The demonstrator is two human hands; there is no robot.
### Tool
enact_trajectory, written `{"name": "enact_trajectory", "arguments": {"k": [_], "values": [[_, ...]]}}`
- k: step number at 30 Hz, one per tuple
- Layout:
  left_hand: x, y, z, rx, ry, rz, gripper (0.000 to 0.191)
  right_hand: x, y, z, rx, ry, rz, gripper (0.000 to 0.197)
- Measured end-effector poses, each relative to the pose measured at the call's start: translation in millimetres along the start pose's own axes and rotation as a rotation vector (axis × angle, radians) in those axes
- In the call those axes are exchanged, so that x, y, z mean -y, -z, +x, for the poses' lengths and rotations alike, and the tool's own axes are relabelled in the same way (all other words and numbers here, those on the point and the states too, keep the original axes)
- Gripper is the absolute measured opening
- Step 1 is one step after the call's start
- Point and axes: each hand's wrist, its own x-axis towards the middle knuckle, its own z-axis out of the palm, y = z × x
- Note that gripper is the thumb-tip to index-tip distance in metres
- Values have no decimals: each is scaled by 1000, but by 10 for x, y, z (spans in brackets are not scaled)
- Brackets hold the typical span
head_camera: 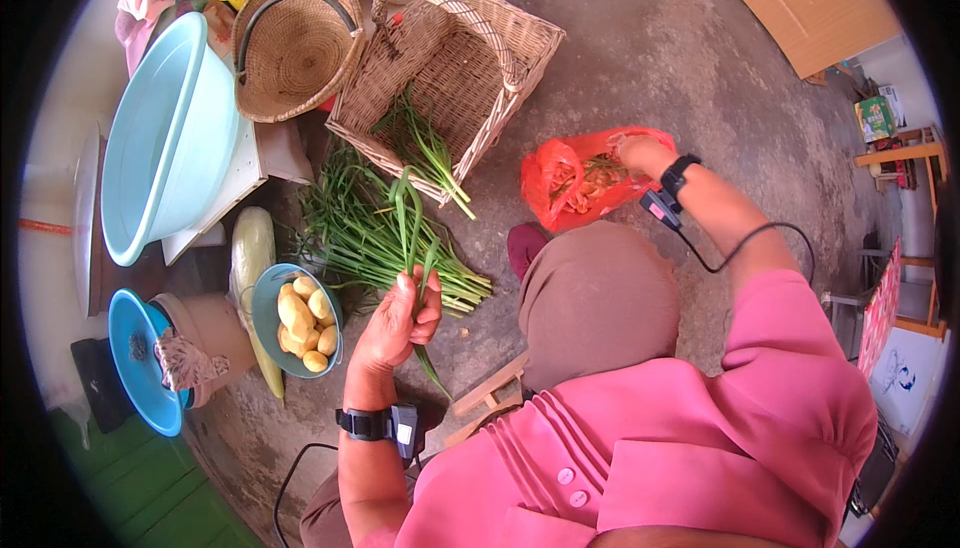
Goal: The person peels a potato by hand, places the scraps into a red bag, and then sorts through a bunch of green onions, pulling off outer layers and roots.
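A few long green leaves, apparently garlic greens, are held in my left hand (401, 317), folded over above the fingers. Behind it, a large pile of the same greens (367, 240) lies on the concrete floor. My right hand (643, 155) reaches into a red plastic bag (551, 180) that holds brownish plant scraps (589, 191); its fingertips are hidden, so its grip cannot be told. A small bunch of trimmed greens (431, 150) rests over the near rim of a rectangular wicker basket (525, 45) with an arched handle.
Left of the pile are a blue bowl (262, 330) of peeled potatoes (298, 315) and a long wrapped gourd or melon (251, 263). Farther left stand a light blue basin (154, 150) and a blue bowl on a bucket (142, 398). A woven basket (300, 45) stands behind.
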Motion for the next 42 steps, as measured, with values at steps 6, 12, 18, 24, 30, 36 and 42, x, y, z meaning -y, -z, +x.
{"name": "enact_trajectory", "arguments": {"k": [6,12,18,24,30,36,42], "values": [[-132,-120,75,41,8,141,35,1385,1954,-506,-253,522,567,26],[-434,-424,57,40,8,276,34,2281,2014,-223,-127,1016,646,66],[-446,-351,94,77,-123,423,34,1927,2060,-514,40,780,616,27],[-307,-139,131,118,-12,290,32,1917,1905,-493,-64,823,461,25],[-340,-241,62,93,-121,492,32,2068,1795,-476,-222,711,162,18],[-376,-382,23,-125,-318,737,33,1679,1695,-127,-376,398,1249,22],[-445,-84,-186,-322,-341,112,30,1220,1840,-504,-196,283,1031,21]]}}
